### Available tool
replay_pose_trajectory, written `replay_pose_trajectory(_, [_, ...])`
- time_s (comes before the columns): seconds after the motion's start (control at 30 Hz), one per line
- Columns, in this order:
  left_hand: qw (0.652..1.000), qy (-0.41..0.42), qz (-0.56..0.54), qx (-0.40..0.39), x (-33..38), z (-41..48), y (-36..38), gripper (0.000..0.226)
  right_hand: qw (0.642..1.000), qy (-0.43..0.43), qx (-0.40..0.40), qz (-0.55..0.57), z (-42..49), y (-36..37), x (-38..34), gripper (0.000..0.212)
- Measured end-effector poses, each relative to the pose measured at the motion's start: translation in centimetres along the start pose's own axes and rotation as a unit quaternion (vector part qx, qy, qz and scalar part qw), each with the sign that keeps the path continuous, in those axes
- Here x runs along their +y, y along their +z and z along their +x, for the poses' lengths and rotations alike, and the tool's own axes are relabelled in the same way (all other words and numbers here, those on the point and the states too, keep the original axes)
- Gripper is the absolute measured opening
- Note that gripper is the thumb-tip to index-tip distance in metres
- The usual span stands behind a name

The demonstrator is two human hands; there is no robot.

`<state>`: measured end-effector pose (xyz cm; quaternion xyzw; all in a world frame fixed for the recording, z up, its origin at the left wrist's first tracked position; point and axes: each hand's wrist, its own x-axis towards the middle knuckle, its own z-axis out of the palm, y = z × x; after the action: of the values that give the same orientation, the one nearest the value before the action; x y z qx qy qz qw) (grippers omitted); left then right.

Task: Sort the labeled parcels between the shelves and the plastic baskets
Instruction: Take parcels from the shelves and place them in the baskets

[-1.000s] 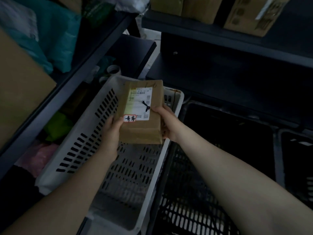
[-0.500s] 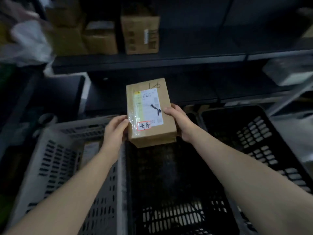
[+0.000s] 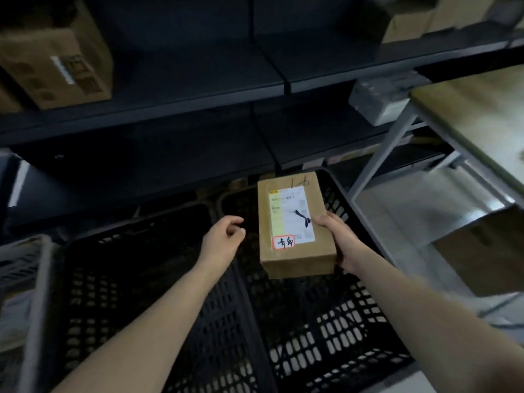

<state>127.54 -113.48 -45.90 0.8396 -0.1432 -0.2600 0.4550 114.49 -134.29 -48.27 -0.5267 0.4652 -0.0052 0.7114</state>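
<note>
**Parcel in the right hand, over a black basket**

The left hand (image 3: 224, 239) hovers just left of the parcel (image 3: 295, 225), fingers loosely curled, holding nothing. The parcel's long axis points away from the person, above the right-hand black basket (image 3: 340, 330). The right hand (image 3: 340, 239) grips its right edge. "1-6" is handwritten on top. The red-bordered sticker's characters are unreadable.

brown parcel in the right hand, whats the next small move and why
Probably lower the parcel straight down into the black basket beneath it. The right hand alone grips its right edge, the left hand is off it, loosely curled beside it, and the parcel hangs over that basket.
</note>
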Motion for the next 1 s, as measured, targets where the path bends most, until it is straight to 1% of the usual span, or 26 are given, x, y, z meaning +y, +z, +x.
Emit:
replay_pose_trajectory(0.1, [0.996, 0.004, 0.084, 0.034, -1.1, 0.8, 2.2, 0.022, 0.997, 0.039, -0.024, -0.062, 2.8, -2.2, 2.0, 0.056])
replay_pose_trajectory(0.2, [0.982, 0.017, 0.177, 0.061, -2.8, 1.2, 2.7, 0.021, 0.992, 0.065, -0.058, -0.093, 5.1, -2.2, 3.6, 0.063])
replay_pose_trajectory(0.27, [0.976, 0.018, 0.201, 0.086, -3.9, 1.5, 2.6, 0.021, 0.989, 0.072, -0.075, -0.103, 6.5, -1.6, 4.5, 0.067])
replay_pose_trajectory(0.37, [0.971, 0.014, 0.200, 0.134, -5.5, 2.1, 2.5, 0.021, 0.988, 0.073, -0.088, -0.107, 8.9, -0.5, 6.1, 0.067])
replay_pose_trajectory(0.5, [0.968, 0.012, 0.165, 0.188, -7.8, 2.7, 2.3, 0.025, 0.989, 0.061, -0.105, -0.088, 12.4, 2.0, 8.0, 0.058])
replay_pose_trajectory(0.53, [0.968, 0.011, 0.157, 0.196, -8.3, 2.8, 2.2, 0.026, 0.988, 0.053, -0.108, -0.099, 13.1, 2.9, 8.5, 0.056])
replay_pose_trajectory(0.6, [0.968, -0.003, 0.143, 0.206, -9.3, 2.9, 2.0, 0.028, 0.979, 0.020, -0.114, -0.165, 14.4, 4.7, 9.6, 0.057])
replay_pose_trajectory(0.7, [0.969, -0.023, 0.140, 0.204, -10.5, 2.8, 1.9, 0.028, 0.942, -0.031, -0.098, -0.320, 15.2, 6.2, 10.5, 0.069])
replay_pose_trajectory(0.8, [0.970, -0.031, 0.148, 0.192, -10.8, 2.4, 2.0, 0.028, 0.889, -0.056, -0.088, -0.446, 15.2, 6.3, 10.2, 0.069])
replay_pose_trajectory(0.83, [0.970, -0.037, 0.150, 0.189, -10.7, 2.3, 1.9, 0.027, 0.865, -0.067, -0.091, -0.488, 15.0, 6.3, 9.9, 0.066])
replay_pose_trajectory(0.93, [0.969, -0.052, 0.157, 0.181, -10.5, 1.7, 1.6, 0.026, 0.776, -0.112, -0.112, -0.610, 14.0, 5.9, 8.7, 0.060])
replay_pose_trajectory(1.0, [0.969, -0.055, 0.167, 0.175, -10.0, 1.2, 1.3, 0.024, 0.723, -0.149, -0.130, -0.662, 13.2, 5.7, 7.5, 0.059])
